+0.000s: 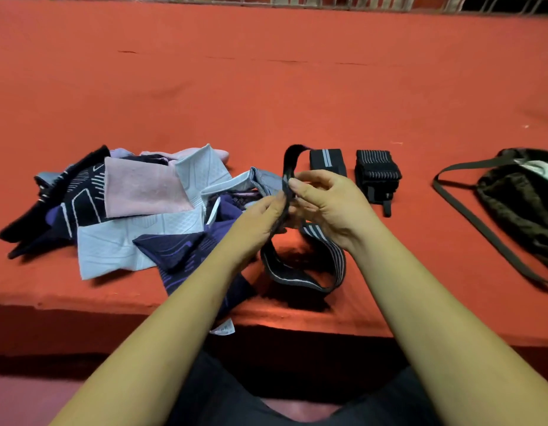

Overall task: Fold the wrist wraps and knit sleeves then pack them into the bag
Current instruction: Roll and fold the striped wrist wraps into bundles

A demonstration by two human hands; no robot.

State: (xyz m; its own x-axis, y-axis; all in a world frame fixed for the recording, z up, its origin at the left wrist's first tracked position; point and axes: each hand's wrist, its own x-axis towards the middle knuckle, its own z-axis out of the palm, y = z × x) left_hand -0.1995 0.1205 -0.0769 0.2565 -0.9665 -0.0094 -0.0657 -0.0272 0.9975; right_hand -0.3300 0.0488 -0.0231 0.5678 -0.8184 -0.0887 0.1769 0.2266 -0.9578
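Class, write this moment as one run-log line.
step: folding wrist wrap | left hand: grips it | right hand: pinches it | knit sleeves: unfolded pile | bag: lying right

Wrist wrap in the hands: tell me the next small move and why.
Probably start rolling the pinched end over itself. Both the left hand and right hand pinch the wrist wrap near one end, while its long tail sags in a loose loop onto the red cloth. Two folded wraps already lie behind it, so this one likely follows.
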